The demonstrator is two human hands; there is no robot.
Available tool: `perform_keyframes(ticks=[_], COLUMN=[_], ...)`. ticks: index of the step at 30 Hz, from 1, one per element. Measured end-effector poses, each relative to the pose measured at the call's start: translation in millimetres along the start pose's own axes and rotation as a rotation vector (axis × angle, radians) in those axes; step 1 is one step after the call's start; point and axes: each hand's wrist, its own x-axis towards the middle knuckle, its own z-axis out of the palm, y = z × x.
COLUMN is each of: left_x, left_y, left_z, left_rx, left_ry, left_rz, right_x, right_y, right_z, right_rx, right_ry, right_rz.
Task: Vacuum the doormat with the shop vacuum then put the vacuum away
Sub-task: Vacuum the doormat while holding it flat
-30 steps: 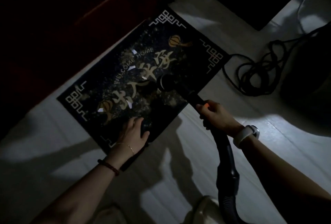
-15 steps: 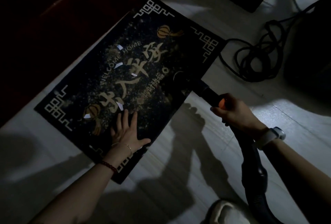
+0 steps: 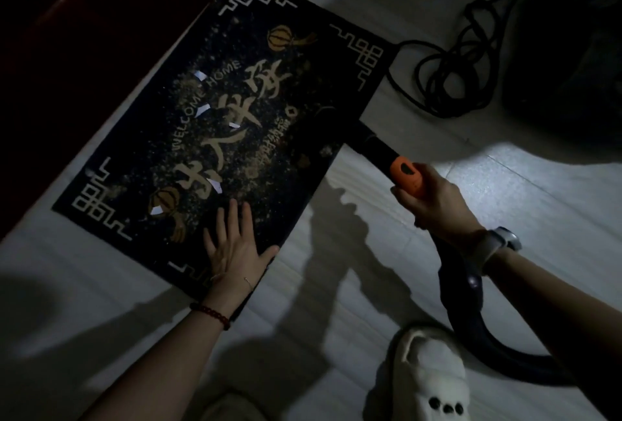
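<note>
1. Head view: doormat [image 3: 215, 138] is lying on pale floor [image 3: 505, 185], angled from 8 toward 1 o'clock; it's sitting lower in frame than 0.5 s ago.
2. Vacuum nozzle [image 3: 336, 124] is sitting further toward the mat's 3 o'clock edge than 0.5 s ago.
3. Left hand [image 3: 232, 245] is still pressing flat, fingers straight, at mat's 6 o'clock edge.
4. Right hand [image 3: 434, 202] is gripping, fingers curled, the orange-collared wand [image 3: 404, 171].
5. Readable: "WELCOME HOME".
6. Counts: two lantern prints, about five white paper scraps [image 3: 202, 110], one cord coil [image 3: 447, 74], one slipper [image 3: 434, 377].

"WELCOME HOME" in pale capitals on the dark doormat [image 3: 215, 138], beside large gold Chinese characters
</note>
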Motion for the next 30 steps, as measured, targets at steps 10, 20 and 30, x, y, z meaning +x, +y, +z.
perform_keyframes(ticks=[10,20,30], left_x=[-32,-30,-29], left_y=[-19,-20,-28], left_z=[32,32,30], left_rx=[-0.083,-0.124,-0.116], left_ry=[-0.058,-0.031,-0.055], left_rz=[-0.116,-0.147,-0.134], right_x=[-7,-50,-28], right_y=[6,17,11], right_z=[21,29,28], right_rx=[-0.188,-0.256,-0.225], right_ry=[0.100,-0.097,-0.072], right_rz=[-0.075,-0.131,-0.127])
